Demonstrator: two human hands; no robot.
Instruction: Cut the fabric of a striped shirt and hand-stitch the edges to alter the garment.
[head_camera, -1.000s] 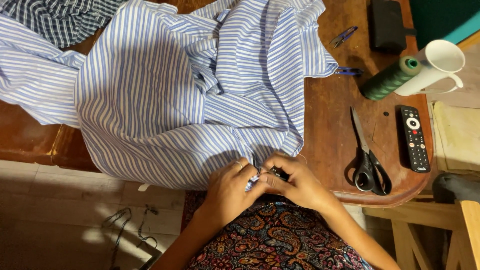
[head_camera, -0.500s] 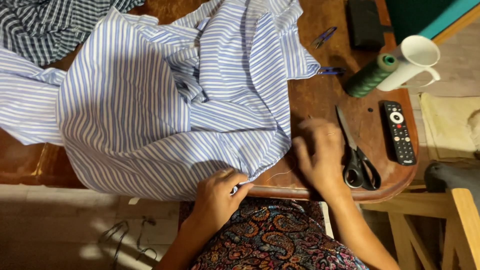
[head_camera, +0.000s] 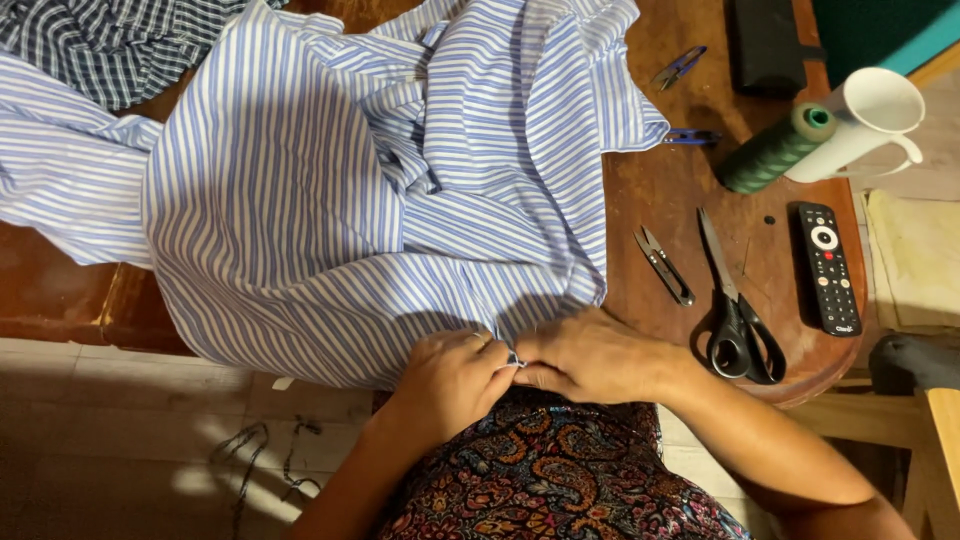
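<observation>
A blue and white striped shirt (head_camera: 330, 200) lies spread over the brown wooden table (head_camera: 690, 210) and hangs over its near edge. My left hand (head_camera: 450, 380) and my right hand (head_camera: 585, 355) meet at the shirt's lower edge, both pinching the fabric at one spot. A small thread snip (head_camera: 664, 265) lies on the table just right of the shirt, with black-handled scissors (head_camera: 738, 305) beside it.
A dark green thread cone (head_camera: 775, 150) and a white mug (head_camera: 865, 120) lie at the right, a black remote (head_camera: 828, 267) below them. Two blue snips (head_camera: 690, 137) and a black case (head_camera: 768, 45) sit further back. A dark checked cloth (head_camera: 110, 45) is top left.
My right hand went to the table beside the scissors, left the small snip there, and has come back to the shirt's edge next to my left hand.
</observation>
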